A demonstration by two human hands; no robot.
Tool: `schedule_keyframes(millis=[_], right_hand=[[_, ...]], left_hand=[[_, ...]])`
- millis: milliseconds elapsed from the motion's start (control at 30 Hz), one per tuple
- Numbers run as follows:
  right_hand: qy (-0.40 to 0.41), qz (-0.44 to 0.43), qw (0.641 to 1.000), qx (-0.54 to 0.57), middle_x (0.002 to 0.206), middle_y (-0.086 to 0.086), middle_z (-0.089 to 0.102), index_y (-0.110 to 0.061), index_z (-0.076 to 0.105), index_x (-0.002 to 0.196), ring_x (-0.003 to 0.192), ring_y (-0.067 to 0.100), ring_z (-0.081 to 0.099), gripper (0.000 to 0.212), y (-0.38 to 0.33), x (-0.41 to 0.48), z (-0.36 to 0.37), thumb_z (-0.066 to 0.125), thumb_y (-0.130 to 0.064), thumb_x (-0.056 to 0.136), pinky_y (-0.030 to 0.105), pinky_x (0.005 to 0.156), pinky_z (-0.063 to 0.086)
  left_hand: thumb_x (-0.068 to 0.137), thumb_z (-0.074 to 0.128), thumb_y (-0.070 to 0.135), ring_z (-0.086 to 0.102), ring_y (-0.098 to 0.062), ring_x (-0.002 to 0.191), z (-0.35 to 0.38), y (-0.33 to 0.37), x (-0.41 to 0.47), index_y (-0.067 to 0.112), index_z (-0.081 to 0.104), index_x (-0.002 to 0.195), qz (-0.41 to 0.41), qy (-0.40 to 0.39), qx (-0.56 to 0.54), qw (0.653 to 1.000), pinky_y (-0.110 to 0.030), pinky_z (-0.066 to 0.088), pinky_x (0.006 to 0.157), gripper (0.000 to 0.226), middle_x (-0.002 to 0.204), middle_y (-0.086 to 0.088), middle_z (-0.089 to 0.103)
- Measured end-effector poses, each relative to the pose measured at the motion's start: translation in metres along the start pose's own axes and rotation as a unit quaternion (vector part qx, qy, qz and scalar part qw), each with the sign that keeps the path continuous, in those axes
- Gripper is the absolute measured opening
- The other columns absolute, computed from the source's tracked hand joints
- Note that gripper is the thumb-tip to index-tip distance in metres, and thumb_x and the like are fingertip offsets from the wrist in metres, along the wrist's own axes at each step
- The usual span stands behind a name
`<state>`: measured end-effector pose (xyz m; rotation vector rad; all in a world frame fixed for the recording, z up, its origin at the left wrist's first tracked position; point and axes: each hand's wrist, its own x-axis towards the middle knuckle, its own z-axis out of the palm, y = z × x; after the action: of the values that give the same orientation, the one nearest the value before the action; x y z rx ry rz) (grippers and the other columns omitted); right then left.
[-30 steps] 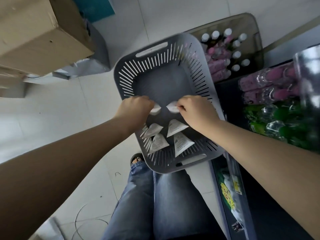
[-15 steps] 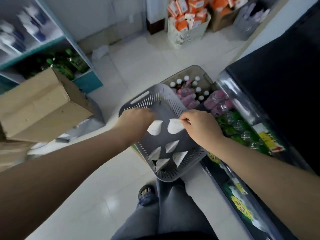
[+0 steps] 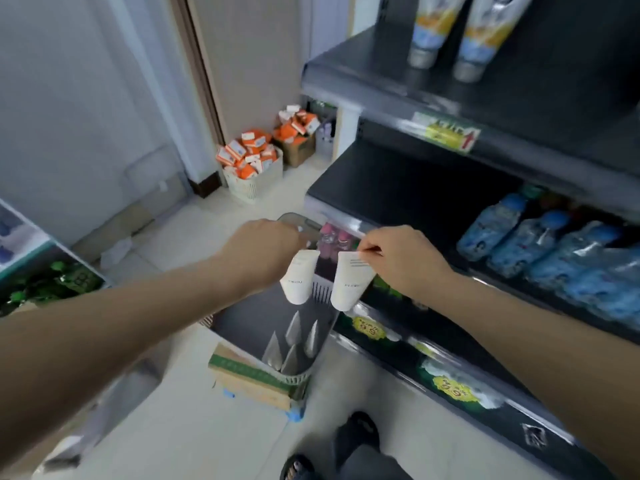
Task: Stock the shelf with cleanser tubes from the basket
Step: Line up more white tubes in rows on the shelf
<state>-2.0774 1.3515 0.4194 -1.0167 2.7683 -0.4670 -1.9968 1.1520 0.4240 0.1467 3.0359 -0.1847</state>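
Each hand had one white cleanser tube pinched by its flat crimped end: the left hand (image 3: pixel 266 251) gripped the left tube (image 3: pixel 298 277), the right hand (image 3: pixel 398 258) gripped the right tube (image 3: pixel 349 282). Both tubes hung in the air above the far end of the grey basket (image 3: pixel 249 323), clear of its rim and just in front of the edge of the dark middle shelf (image 3: pixel 398 181). Four more tubes (image 3: pixel 294 344) lay at the near end of the basket floor.

The long axis of each held tube ran close to vertical, cap end down and crimp up, the right one tilted slightly with its cap toward the left. That matched the way the bigger tubes (image 3: pixel 460 32) on the upper shelf stood, caps down.

To finish the carry well, it seemed best to keep the pinch firm on the crimps, lift both tubes over the shelf lip rather than drag them across it, and set each cap flat on the bare board before letting go, since a tube standing on a narrow cap would likely topple if released at a tilt
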Motion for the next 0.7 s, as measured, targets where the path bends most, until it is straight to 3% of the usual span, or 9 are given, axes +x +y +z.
schedule_keyframes(millis=[233,367,700], right_hand=[[0.062,0.100,0.993,-0.002,0.094,-0.006,0.067,-0.021,0.069,0.096,0.087,0.013,0.061,0.019,0.042,-0.090,-0.080,0.051,-0.024,0.093,0.033,0.076,0.053],[0.089,0.135,0.986,-0.027,0.092,-0.003,0.066,-0.019,0.070,0.094,0.085,0.013,0.058,0.018,0.076,-0.140,-0.119,0.052,-0.022,0.093,0.026,0.070,0.043],[0.136,0.203,0.969,-0.045,0.097,-0.003,0.068,-0.016,0.071,0.095,0.087,0.016,0.061,0.017,0.166,-0.271,-0.219,0.055,-0.019,0.092,0.032,0.074,0.052]], left_hand=[[0.082,0.055,0.005,0.063,-0.019,0.077,-0.072,0.078,0.026,0.020,0.066,0.089,0.102,0.071,0.022,0.992,-0.037,0.056,0.067,0.020,0.086,0.004,0.064],[0.086,0.047,0.011,0.063,-0.021,0.078,-0.110,0.139,0.040,0.023,0.065,0.091,0.150,0.080,0.005,0.985,-0.038,0.056,0.068,0.022,0.088,0.003,0.066],[0.092,0.047,0.014,0.060,-0.022,0.084,-0.204,0.305,0.061,0.017,0.065,0.093,0.253,0.103,0.019,0.962,-0.037,0.052,0.072,0.019,0.091,0.001,0.065]])
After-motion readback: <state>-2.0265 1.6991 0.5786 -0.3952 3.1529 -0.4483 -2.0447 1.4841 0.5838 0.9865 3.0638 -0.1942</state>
